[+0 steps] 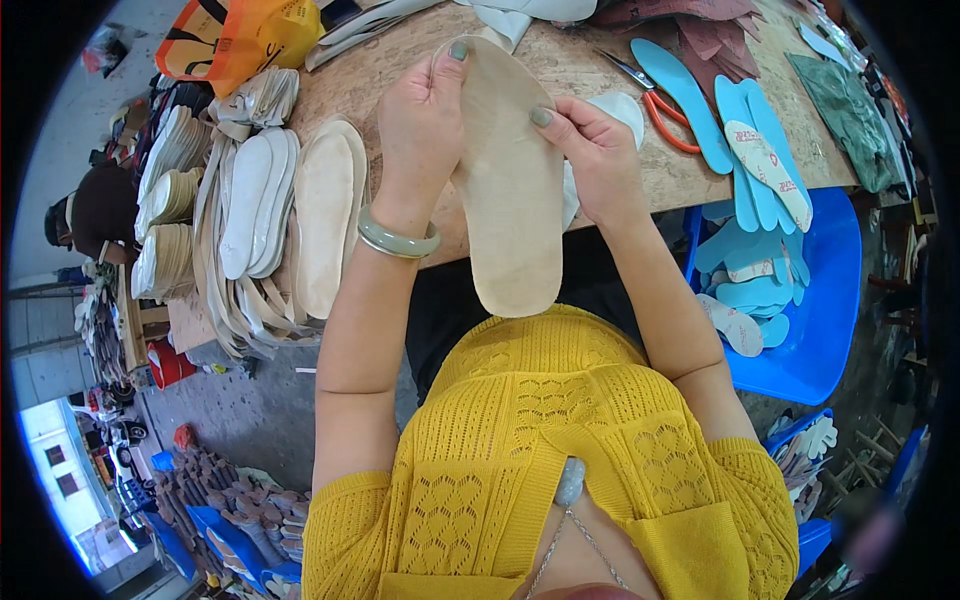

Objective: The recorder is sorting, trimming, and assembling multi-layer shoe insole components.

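A beige shoe insole (512, 200) is held up between my hands, its heel end pointing toward my body. My left hand (422, 125) grips its upper left edge, thumb on the face and fingers behind. On the right edge, my right hand (592, 150) pinches it in the same way, its fingers partly hidden. Left of my left wrist lies a small stack of beige insoles (328, 215) on the wooden table (400, 55). White insoles (258, 205) are piled just beyond it. A white piece (618, 112) shows partly behind my right hand.
Orange-handled scissors (668, 122) lie right of my hands beside blue insoles (685, 95). A blue tub (825, 320) with more blue pieces stands at the table's right edge. Strips hang over the left edge. An orange and yellow bag (235, 45) sits far left; dark red sheets (700, 30) lie at the back.
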Demonstrator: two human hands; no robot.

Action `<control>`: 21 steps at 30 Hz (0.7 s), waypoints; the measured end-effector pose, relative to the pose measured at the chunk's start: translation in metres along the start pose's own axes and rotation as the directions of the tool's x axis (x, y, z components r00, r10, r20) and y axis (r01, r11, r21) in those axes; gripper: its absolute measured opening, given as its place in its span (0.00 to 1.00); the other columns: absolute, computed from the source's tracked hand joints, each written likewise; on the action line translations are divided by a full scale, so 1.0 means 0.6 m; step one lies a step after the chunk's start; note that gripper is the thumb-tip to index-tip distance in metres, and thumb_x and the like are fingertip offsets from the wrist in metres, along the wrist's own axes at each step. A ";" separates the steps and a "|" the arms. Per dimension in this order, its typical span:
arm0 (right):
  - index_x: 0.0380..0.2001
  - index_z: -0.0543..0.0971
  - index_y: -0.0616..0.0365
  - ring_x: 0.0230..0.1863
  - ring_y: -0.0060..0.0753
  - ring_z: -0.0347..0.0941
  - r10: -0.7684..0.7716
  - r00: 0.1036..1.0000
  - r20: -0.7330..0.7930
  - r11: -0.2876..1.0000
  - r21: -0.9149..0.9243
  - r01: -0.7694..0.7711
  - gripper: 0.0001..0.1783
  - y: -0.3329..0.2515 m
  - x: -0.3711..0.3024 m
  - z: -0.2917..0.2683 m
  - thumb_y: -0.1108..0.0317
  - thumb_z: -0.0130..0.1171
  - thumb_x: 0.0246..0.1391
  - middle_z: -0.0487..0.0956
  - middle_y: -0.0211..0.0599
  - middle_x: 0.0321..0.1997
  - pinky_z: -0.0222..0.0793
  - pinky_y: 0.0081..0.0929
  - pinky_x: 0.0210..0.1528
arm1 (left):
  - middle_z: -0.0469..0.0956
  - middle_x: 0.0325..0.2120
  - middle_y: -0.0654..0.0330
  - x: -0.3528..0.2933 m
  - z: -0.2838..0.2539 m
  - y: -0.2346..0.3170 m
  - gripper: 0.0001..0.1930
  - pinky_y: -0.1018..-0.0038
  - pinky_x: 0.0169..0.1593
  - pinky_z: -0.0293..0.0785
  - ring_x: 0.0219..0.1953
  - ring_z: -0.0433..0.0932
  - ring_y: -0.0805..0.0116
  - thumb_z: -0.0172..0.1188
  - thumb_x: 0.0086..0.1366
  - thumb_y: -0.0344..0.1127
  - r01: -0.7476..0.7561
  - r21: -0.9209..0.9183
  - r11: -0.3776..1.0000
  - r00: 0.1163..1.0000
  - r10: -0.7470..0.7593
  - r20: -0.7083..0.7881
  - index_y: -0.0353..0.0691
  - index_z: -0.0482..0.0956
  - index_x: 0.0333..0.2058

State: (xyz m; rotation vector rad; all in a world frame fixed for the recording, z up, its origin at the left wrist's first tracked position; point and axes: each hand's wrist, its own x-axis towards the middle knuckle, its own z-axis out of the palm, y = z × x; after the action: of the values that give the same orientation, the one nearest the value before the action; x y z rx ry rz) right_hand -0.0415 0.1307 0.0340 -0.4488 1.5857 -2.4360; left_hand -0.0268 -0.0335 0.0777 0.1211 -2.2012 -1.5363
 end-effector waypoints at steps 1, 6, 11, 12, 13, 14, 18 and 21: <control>0.40 0.81 0.65 0.34 0.12 0.71 -0.001 1.000 0.001 1.000 0.001 0.001 0.11 -0.001 0.000 -0.001 0.69 0.60 0.59 0.80 0.25 0.33 0.68 0.13 0.38 | 0.76 0.23 0.70 0.002 -0.002 -0.004 0.19 0.82 0.30 0.66 0.26 0.68 0.83 0.51 0.71 0.46 -0.001 0.001 1.000 1.000 0.001 0.000 0.34 0.80 0.34; 0.43 0.80 0.65 0.34 0.13 0.72 -0.062 0.992 -0.109 0.985 -0.167 0.043 0.12 -0.004 -0.002 -0.004 0.69 0.60 0.59 0.80 0.27 0.34 0.69 0.14 0.38 | 0.81 0.31 0.63 -0.039 -0.007 0.027 0.12 0.78 0.36 0.75 0.32 0.78 0.78 0.61 0.64 0.37 0.294 -0.274 0.916 0.946 -0.237 0.221 0.34 0.78 0.41; 0.40 0.79 0.64 0.34 0.14 0.72 -0.090 0.989 -0.117 0.980 -0.188 0.067 0.10 -0.006 0.003 -0.001 0.69 0.61 0.57 0.79 0.27 0.33 0.68 0.15 0.39 | 0.82 0.35 0.58 -0.090 -0.002 0.010 0.15 0.74 0.40 0.78 0.35 0.81 0.73 0.65 0.59 0.32 0.400 -0.342 0.850 0.903 -0.303 0.305 0.33 0.78 0.43; 0.41 0.77 0.63 0.35 0.15 0.71 -0.102 0.990 -0.093 0.967 -0.243 0.077 0.10 -0.003 0.004 -0.005 0.70 0.61 0.57 0.79 0.26 0.34 0.68 0.15 0.41 | 0.82 0.35 0.58 -0.092 -0.002 0.011 0.15 0.74 0.39 0.78 0.35 0.81 0.73 0.65 0.59 0.32 0.407 -0.345 0.846 0.904 -0.319 0.286 0.33 0.78 0.44; 0.41 0.77 0.63 0.35 0.15 0.71 -0.102 0.991 -0.091 0.967 -0.243 0.077 0.10 -0.002 0.007 -0.009 0.70 0.61 0.57 0.79 0.26 0.34 0.68 0.15 0.41 | 0.82 0.35 0.58 -0.091 -0.001 0.009 0.15 0.74 0.39 0.78 0.35 0.81 0.73 0.65 0.59 0.32 0.406 -0.345 0.846 0.904 -0.319 0.284 0.33 0.78 0.44; 0.38 0.77 0.62 0.35 0.14 0.70 -0.140 0.987 -0.074 0.941 -0.320 0.110 0.09 -0.002 0.009 -0.014 0.70 0.62 0.57 0.78 0.25 0.33 0.67 0.15 0.41 | 0.82 0.35 0.58 -0.090 0.000 0.007 0.15 0.74 0.38 0.78 0.34 0.81 0.73 0.64 0.59 0.32 0.390 -0.308 0.868 0.912 -0.317 0.262 0.33 0.78 0.44; 0.35 0.76 0.62 0.31 0.13 0.68 -0.104 0.994 -0.046 0.991 -0.094 0.099 0.08 -0.009 0.010 -0.009 0.71 0.63 0.54 0.76 0.24 0.30 0.66 0.15 0.35 | 0.83 0.35 0.58 -0.088 0.008 0.014 0.14 0.74 0.37 0.78 0.33 0.81 0.72 0.63 0.60 0.32 0.389 -0.241 0.889 0.912 -0.334 0.240 0.33 0.78 0.44; 0.37 0.75 0.62 0.31 0.13 0.68 -0.078 0.995 -0.055 0.996 -0.047 0.076 0.11 -0.006 0.013 -0.014 0.72 0.64 0.52 0.76 0.25 0.30 0.65 0.15 0.35 | 0.83 0.34 0.57 -0.089 0.012 0.015 0.14 0.74 0.37 0.77 0.33 0.81 0.72 0.62 0.60 0.32 0.376 -0.272 0.886 0.918 -0.317 0.237 0.33 0.78 0.44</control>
State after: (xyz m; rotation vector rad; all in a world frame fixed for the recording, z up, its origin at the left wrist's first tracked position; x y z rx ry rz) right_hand -0.0519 0.1366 0.0355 -0.4604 1.6796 -2.4952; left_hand 0.0199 -0.0067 0.0674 0.2973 -2.1209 -2.1587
